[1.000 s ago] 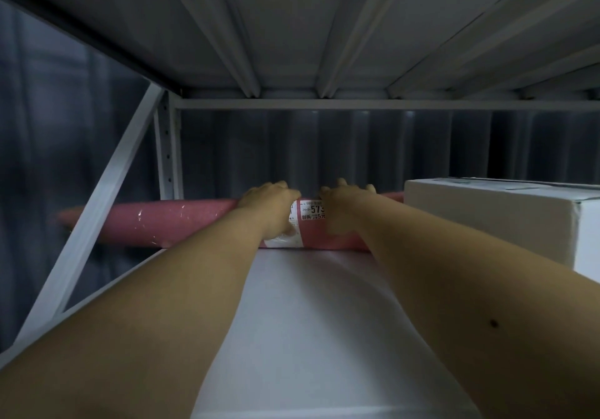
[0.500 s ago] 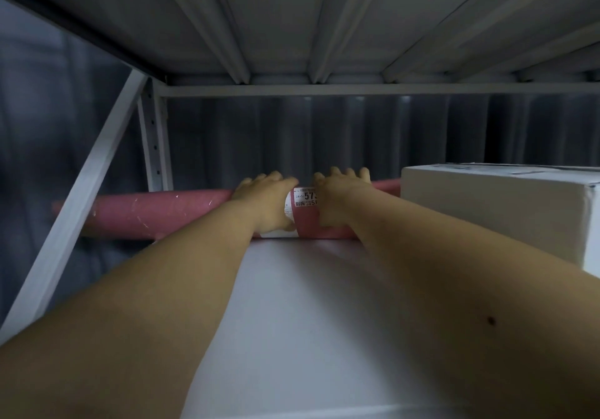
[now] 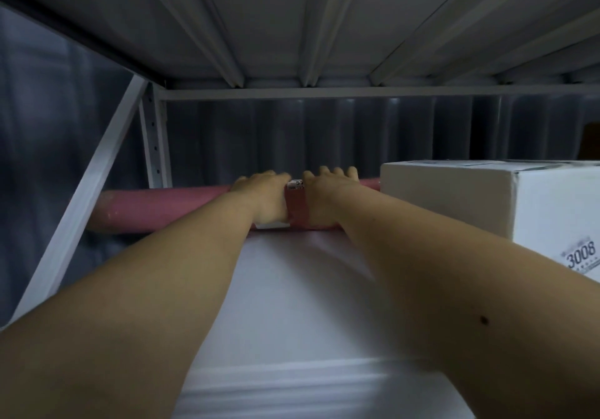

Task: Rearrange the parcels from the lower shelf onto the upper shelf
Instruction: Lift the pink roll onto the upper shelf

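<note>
Against the shelf (image 3: 292, 288) back edge, a pink tube (image 3: 162, 206) is gripped by left hand (image 3: 263, 198) and right hand (image 3: 328, 196), steadied against rolling.

Both forearms are bare, no sleeves in sight. The left hand (image 3: 263, 199) and right hand (image 3: 328, 199) are bare too. A small dark mole (image 3: 484, 320) marks the right forearm.
</note>
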